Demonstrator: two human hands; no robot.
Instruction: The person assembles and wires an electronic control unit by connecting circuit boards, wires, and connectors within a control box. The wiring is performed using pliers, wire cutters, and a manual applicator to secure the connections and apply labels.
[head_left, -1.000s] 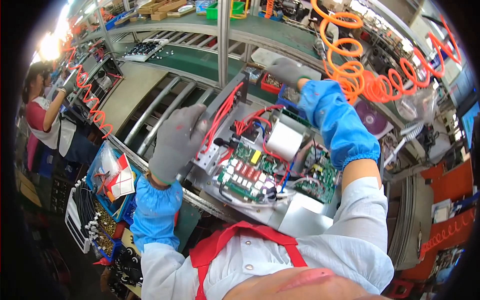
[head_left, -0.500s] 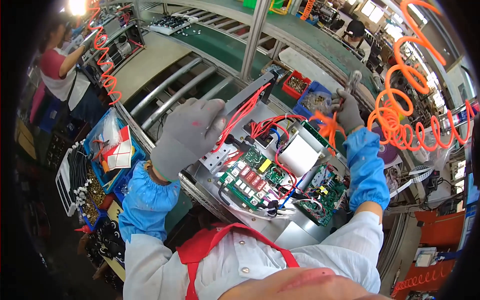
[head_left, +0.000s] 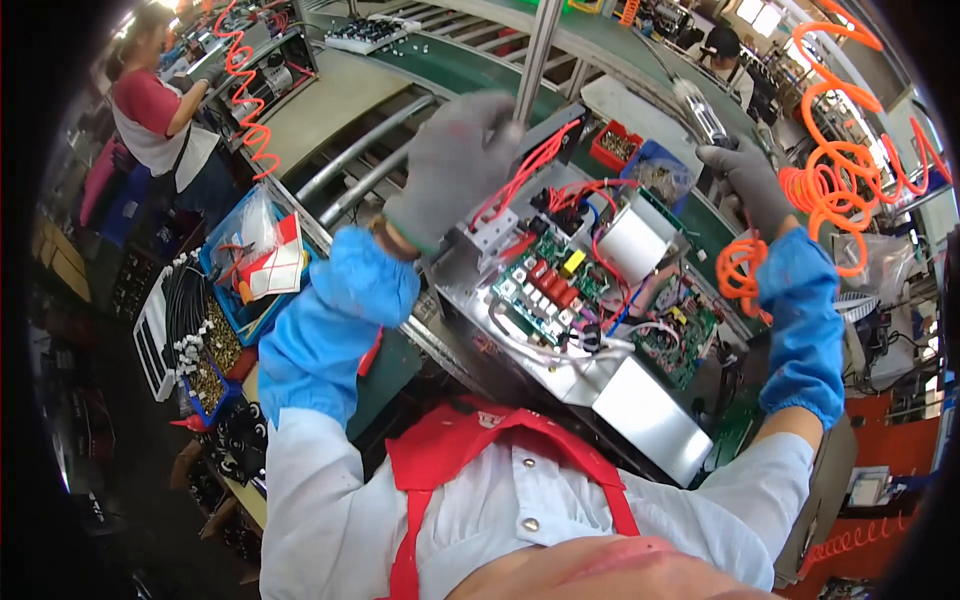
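A metal chassis [head_left: 480, 290] lies in front of me, packed with green circuit boards [head_left: 545, 285], a white cylinder-like part [head_left: 635, 240] and bundles of red wires [head_left: 535, 165]. My left hand [head_left: 450, 175], in a grey glove, is at its far left, beside the dark end panel [head_left: 555, 130]. Motion smears its fingers, so their grip is unclear. Over on the right, my gloved right hand [head_left: 750, 180] is closed round a silver power screwdriver [head_left: 700, 112], held off the chassis, its thin shaft pointing up and away.
Red [head_left: 615, 145] and blue [head_left: 660, 170] bins of small parts stand behind the chassis. Orange coiled hoses [head_left: 835, 175] hang at right. Metal rollers [head_left: 365, 150] run behind my left hand. At left are a blue tray [head_left: 240, 310], black cables [head_left: 185, 300] and another person [head_left: 165, 110].
The view has shifted, and the chassis sits further right in it, showing more of its near side. My left hand has moved up along the end panel. The screwdriver has swung to point up-left.
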